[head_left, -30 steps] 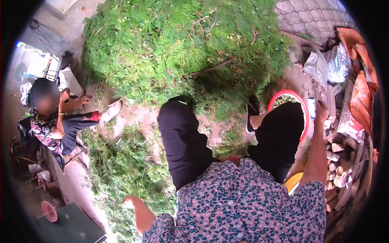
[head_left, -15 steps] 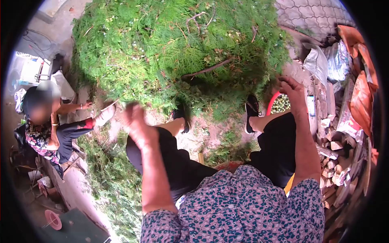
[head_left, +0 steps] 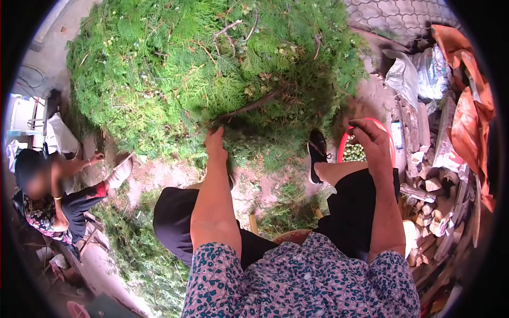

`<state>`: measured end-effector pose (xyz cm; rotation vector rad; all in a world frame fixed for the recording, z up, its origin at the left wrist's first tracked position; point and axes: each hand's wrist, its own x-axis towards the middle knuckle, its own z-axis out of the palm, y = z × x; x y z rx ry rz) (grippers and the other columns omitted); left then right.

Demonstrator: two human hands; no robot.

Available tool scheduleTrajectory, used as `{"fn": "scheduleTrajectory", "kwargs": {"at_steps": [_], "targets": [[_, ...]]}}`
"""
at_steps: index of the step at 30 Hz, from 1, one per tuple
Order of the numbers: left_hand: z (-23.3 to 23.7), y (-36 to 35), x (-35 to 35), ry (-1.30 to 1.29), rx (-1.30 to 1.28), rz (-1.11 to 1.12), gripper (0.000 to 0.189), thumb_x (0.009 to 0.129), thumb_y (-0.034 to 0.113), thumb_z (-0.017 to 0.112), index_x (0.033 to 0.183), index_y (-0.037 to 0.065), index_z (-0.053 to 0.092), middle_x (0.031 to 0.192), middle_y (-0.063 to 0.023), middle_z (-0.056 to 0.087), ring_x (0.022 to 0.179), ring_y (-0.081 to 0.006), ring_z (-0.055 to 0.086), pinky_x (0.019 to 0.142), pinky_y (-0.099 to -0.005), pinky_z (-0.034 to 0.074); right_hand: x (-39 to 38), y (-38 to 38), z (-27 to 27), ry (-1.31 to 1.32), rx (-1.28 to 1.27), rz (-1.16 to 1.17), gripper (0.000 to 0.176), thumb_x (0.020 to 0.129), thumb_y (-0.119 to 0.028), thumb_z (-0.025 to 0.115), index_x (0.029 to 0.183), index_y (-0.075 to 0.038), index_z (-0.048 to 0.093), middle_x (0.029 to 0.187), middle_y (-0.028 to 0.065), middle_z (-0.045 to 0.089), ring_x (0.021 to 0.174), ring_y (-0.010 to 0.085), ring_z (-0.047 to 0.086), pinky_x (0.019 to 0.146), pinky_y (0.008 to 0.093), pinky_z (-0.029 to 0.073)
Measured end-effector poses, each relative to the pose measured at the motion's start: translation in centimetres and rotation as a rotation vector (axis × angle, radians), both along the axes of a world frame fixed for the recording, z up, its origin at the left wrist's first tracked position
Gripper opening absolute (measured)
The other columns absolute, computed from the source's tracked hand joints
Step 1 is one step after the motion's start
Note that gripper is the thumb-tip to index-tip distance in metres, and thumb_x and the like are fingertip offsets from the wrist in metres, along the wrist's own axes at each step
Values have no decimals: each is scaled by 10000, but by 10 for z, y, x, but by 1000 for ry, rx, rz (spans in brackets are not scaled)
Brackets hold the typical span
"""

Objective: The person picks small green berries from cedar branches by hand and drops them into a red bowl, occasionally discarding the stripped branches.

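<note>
A large heap of green conifer branches (head_left: 175, 69) lies in front of me, with small pale cones among its sprays. My left hand (head_left: 215, 143) reaches to the near edge of this heap, by a bare brown twig (head_left: 253, 104). Its fingertips are blurred against the dark foliage. My right hand (head_left: 370, 139) is curled in a pinch above a red-rimmed bucket (head_left: 393, 147); what sits between its fingertips is too small to make out. Inside the bucket are many small round green cones (head_left: 354, 151), partly covered by the hand.
At the left sits another person (head_left: 50, 196), an arm stretched toward the heap. Stacked firewood (head_left: 429, 212), plastic bags (head_left: 432, 71) and an orange sheet (head_left: 469, 116) line the right side. My shoe (head_left: 317, 153) stands near the bucket. Loose greenery (head_left: 140, 238) lies at lower left.
My left hand has moved forward and right to the heap's edge. My right hand has come lower and nearer over the bucket. The whole view has shifted slightly left.
</note>
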<state>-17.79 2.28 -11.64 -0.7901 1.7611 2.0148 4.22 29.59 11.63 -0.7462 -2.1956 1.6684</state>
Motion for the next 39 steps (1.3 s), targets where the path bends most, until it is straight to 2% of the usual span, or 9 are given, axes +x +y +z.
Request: {"fn": "scheduleTrajectory", "kwargs": {"at_steps": [3,5,8,21,27,29,33,34,39], "targets": [[-24,1,18,159,-59,-91,339,772,128,627,1052,-41,537,983,-98,579,862,-200,513,779,-317,399,-2,-3,0,15,-3,43,206,851,-43,525,1036,18,591,906,34,582,775,98,574,678,230,467],[-30,10,45,249,-102,-43,226,801,179,630,988,74,558,861,7,560,694,-96,450,604,-265,348,-4,-4,1,21,2,74,206,851,-39,521,1036,21,589,914,36,579,789,98,575,677,230,467],[-12,22,74,293,-37,49,109,794,98,633,876,48,582,781,28,544,644,-79,419,595,-245,335,-6,-8,1,-36,23,95,212,860,-70,514,1036,25,586,908,45,579,782,106,577,670,240,466],[188,21,82,430,201,-95,100,769,118,695,762,36,637,684,20,568,625,-68,488,563,-237,437,-18,-32,-24,85,463,340,236,755,-107,619,972,-13,624,879,136,608,794,253,588,708,317,460],[269,26,90,473,229,-79,108,769,139,693,758,64,616,680,18,582,589,-74,523,421,-235,464,-22,-94,-4,287,558,428,621,701,-159,693,1249,-23,435,1145,155,547,1071,308,516,924,338,390],[298,28,97,499,230,-80,109,766,132,695,762,61,613,685,14,586,583,-74,525,414,-232,471,-20,-114,6,83,227,375,779,676,-185,726,1326,-29,326,1228,188,487,1168,314,449,1013,341,306],[338,38,111,543,230,-56,131,756,136,706,760,50,608,667,13,555,544,-75,487,394,-225,467,-20,-134,4,278,205,224,565,703,-77,709,1203,1,458,1048,142,602,948,225,574,863,318,436],[346,40,114,555,219,-62,138,763,146,701,773,42,610,657,13,541,538,-77,476,395,-221,470,-23,-135,3,363,81,219,364,756,-18,660,1096,21,535,954,61,630,838,125,568,767,269,467],[375,30,112,669,208,-219,196,789,193,681,844,15,618,717,-25,589,546,-110,543,402,-222,485,-11,-122,25,425,-161,341,228,795,-7,627,1021,14,605,920,8,625,822,61,545,748,238,464]]}}
